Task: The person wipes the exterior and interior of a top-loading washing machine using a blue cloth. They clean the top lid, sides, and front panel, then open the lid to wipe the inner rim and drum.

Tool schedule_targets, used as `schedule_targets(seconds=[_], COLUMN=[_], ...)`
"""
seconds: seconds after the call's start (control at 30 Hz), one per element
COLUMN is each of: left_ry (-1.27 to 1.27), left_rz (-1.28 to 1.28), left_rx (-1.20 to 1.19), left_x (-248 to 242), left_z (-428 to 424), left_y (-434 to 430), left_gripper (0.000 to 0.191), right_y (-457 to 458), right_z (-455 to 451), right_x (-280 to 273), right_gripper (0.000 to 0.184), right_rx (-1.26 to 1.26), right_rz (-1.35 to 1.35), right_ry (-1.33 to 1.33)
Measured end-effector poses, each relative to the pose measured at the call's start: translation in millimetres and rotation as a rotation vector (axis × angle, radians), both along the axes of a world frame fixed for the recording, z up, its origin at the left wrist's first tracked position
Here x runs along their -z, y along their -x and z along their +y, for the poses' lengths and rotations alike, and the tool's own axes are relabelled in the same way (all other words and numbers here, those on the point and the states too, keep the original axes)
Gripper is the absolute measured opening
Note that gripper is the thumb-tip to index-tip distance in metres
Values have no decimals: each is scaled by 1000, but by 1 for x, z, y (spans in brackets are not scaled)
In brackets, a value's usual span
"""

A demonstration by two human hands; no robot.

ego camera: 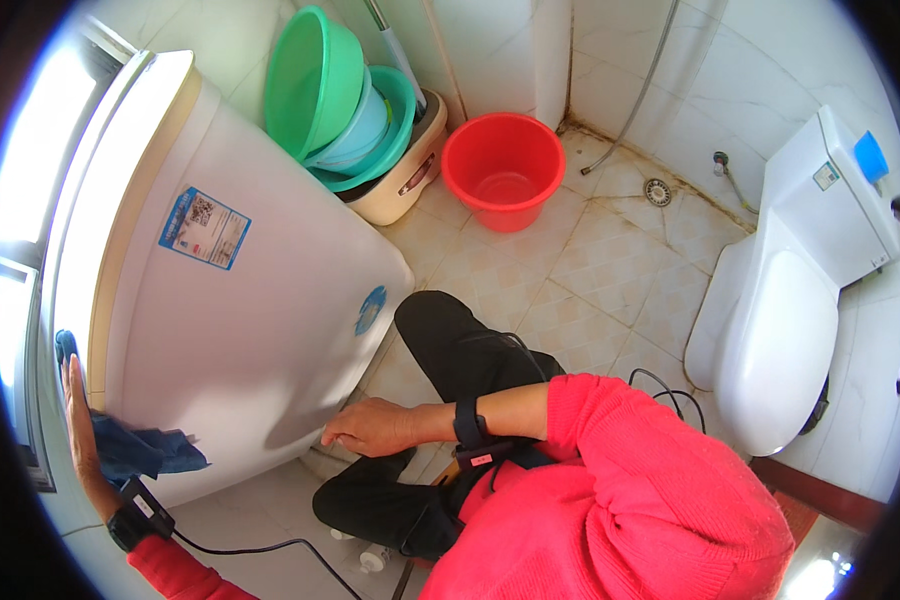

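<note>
My left hand (81,435) reaches up the left side and presses a dark blue cloth (146,450) against the top edge of a white washing machine or similar appliance (270,300). Part of the cloth shows beyond the fingertips, and the rest hangs beside the palm over the appliance's side. Bent at the fingers, my right hand (371,427) is near the appliance's lower edge, in front of my knees, with no object visible in it. Each wrist wears a black strap with a small box.
A red plastic basin (504,169) stands on the tiled floor. Behind the appliance, green and blue basins (315,82) are stacked on a beige mop bucket (401,195). A white toilet (780,330) is at the right, near a floor drain (657,192) and a hose (634,112). Black cables trail from the wrist boxes.
</note>
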State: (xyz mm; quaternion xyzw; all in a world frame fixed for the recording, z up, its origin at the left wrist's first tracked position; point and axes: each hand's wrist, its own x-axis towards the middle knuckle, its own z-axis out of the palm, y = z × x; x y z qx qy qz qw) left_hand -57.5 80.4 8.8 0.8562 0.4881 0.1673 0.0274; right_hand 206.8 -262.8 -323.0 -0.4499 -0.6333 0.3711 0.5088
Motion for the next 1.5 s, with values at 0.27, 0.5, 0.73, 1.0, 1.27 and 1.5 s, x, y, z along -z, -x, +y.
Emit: schedule_targets(seconds=[0.27,0.5,0.73,1.0,1.27,1.5], left_ry=[179,229,335,-32,-287,657], left_rz=[-160,-318,-286,-183,-295,-1588], left_rx=[37,32,150,77,211,684], left_x=[-14,-16,-9,13,46,90], left_z=[38,34,-19,-87,-154,-240], left_y=[-34,-66,-82,-104,-113,-92], left_gripper=[73,72,64,61,47,44], right_y=[-2,-7,-7,-10,-20,-32], right_z=[-2,-3,-9,-10,-7,-1], right_x=[8,10,0,-30,-62,-111], right_gripper=[21,21,21,24,24,26], right_rx=[-29,14,-14,-21,33,355], right_rz=[2,9,-51,-73,54,95], right_ry=[57,49,58,-20,-60,-434])
